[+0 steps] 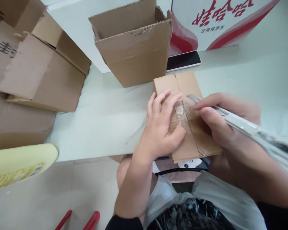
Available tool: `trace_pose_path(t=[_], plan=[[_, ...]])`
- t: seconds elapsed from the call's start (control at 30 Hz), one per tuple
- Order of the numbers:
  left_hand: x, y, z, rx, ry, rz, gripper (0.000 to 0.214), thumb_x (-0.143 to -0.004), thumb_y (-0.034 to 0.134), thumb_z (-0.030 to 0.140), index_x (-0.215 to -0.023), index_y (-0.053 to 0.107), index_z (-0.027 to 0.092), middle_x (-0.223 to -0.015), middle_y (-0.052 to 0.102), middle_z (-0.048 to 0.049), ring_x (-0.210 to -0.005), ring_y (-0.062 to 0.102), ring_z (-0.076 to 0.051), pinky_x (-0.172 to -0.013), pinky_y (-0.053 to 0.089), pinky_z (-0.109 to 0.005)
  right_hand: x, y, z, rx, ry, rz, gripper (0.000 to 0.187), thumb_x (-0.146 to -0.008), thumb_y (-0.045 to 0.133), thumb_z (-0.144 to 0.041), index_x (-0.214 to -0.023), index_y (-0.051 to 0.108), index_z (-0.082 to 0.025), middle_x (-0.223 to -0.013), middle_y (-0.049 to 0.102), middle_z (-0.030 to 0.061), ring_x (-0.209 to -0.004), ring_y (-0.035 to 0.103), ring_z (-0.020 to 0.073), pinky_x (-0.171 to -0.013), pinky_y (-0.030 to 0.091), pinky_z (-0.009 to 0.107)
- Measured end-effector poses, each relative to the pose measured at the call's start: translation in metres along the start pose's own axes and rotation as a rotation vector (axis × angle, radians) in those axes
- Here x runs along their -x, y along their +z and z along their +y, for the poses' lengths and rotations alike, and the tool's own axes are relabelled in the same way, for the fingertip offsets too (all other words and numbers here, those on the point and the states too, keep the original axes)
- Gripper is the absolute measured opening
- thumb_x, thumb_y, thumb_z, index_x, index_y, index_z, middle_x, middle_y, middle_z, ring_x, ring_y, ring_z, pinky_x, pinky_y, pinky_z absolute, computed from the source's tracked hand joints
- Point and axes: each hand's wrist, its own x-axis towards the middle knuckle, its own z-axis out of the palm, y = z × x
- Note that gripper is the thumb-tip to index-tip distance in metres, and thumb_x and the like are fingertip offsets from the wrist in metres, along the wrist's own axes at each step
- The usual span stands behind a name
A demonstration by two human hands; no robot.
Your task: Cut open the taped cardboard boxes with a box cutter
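Note:
A small brown cardboard box [189,80] lies at the table's front edge, its flaps meeting in a seam with clear tape [180,113] across part of it. My left hand [162,124] rests on the box's top left of the seam, fingers spread and pressing down. In my right hand [220,115] is a utility knife [244,123] with a pale handle, gripped between thumb and fingers. Its blade [193,98] points left, just over the box near the seam; whether it touches the cardboard I cannot tell. The right hand is slightly blurred.
Behind stands an open cardboard box [136,60], beside a dark-screened phone [184,60] and a white-and-red carton [213,35]. More cardboard boxes [55,73] are stacked at left. A yellow bottle [24,159] juts in at lower left. Red handles [92,220] show near the floor.

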Motion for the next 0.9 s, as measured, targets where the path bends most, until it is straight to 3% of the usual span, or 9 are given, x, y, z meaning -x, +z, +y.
trace_pose_path(t=[0.17,0.3,0.53,0.9], plan=[[-0.001,0.0,0.0,0.003,-0.006,-0.002,0.059,-0.092,0.055,0.037,-0.149,0.037,0.034,-0.163,0.04,-0.0103,-0.161,0.028,-0.033,-0.137,0.013,-0.062,-0.001,-0.001,0.006,0.015,-0.039,0.035,0.011,-0.086,0.066,-0.02,-0.091,0.069,-0.029,-0.058,0.053,-0.0065,-0.05,0.045,0.0122,-0.048,0.032,0.031],[-0.002,-0.001,0.001,0.004,0.005,-0.007,0.059,-0.092,0.056,0.036,-0.148,0.038,0.033,-0.163,0.04,-0.0107,-0.161,0.029,-0.035,-0.137,0.013,-0.063,-0.001,0.0,0.01,0.032,-0.019,0.028,0.01,-0.082,0.068,-0.022,-0.081,0.06,-0.028,-0.061,0.056,-0.0062,-0.049,0.045,0.0126,-0.048,0.034,0.031],[-0.003,0.0,0.0,-0.012,0.026,-0.012,0.053,-0.094,0.055,0.038,-0.145,0.042,0.034,-0.161,0.044,-0.0097,-0.159,0.031,-0.035,-0.137,0.014,-0.063,-0.004,0.0,0.005,0.13,-0.018,-0.006,0.01,-0.082,0.068,-0.026,-0.079,0.059,-0.027,-0.057,0.058,-0.0064,-0.045,0.046,0.0121,-0.044,0.03,0.03],[-0.001,-0.002,-0.004,-0.019,0.005,-0.012,0.046,-0.096,0.057,0.041,-0.14,0.048,0.033,-0.16,0.043,-0.0104,-0.158,0.033,-0.034,-0.136,0.017,-0.062,-0.004,0.001,0.012,0.177,-0.162,-0.052,0.013,-0.08,0.064,-0.018,-0.078,0.055,-0.027,-0.056,0.056,-0.007,-0.046,0.045,0.0111,-0.045,0.028,0.029]])
